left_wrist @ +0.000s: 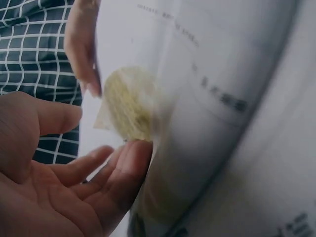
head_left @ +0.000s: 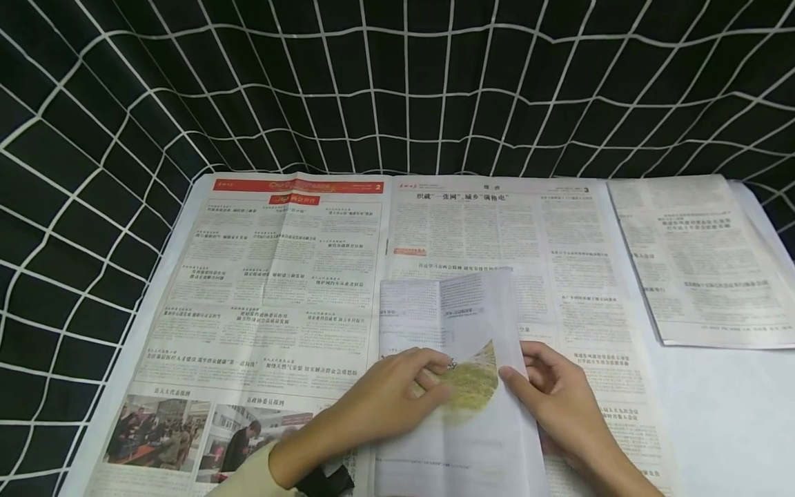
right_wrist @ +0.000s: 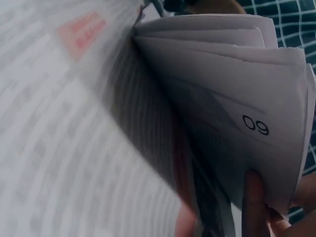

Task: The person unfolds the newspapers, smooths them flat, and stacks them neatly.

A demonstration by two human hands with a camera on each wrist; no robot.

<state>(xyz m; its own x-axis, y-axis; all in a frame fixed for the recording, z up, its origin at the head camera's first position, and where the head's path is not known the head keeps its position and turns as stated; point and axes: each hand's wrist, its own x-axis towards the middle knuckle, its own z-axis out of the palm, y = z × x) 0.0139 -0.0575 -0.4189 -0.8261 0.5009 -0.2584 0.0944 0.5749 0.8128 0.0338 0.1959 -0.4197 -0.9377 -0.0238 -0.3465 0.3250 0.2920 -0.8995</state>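
Observation:
A folded newspaper (head_left: pixel 466 449), creased lengthwise and printed with a green-yellow picture, lies at the front centre, over the spread newspaper (head_left: pixel 335 297). My right hand (head_left: pixel 562 393) pinches its right edge, thumb on top and fingers behind. In the right wrist view, several folded layers (right_wrist: pixel 232 98) fan apart beside a finger (right_wrist: pixel 254 202), with the number 09 on one. My left hand (head_left: pixel 397 393) rests on the left part of the folded newspaper near the picture. Its fingers (left_wrist: pixel 136 158) touch the paper in the left wrist view, while the thumb stays apart, loosely bent.
Another folded newspaper stack (head_left: pixel 708 269) lies on the white tabletop (head_left: pixel 727 400) at the right. A black object (head_left: pixel 329 481) shows partly beneath my left forearm. Black cloth with a white grid (head_left: pixel 397 83) rises behind the table and at its left.

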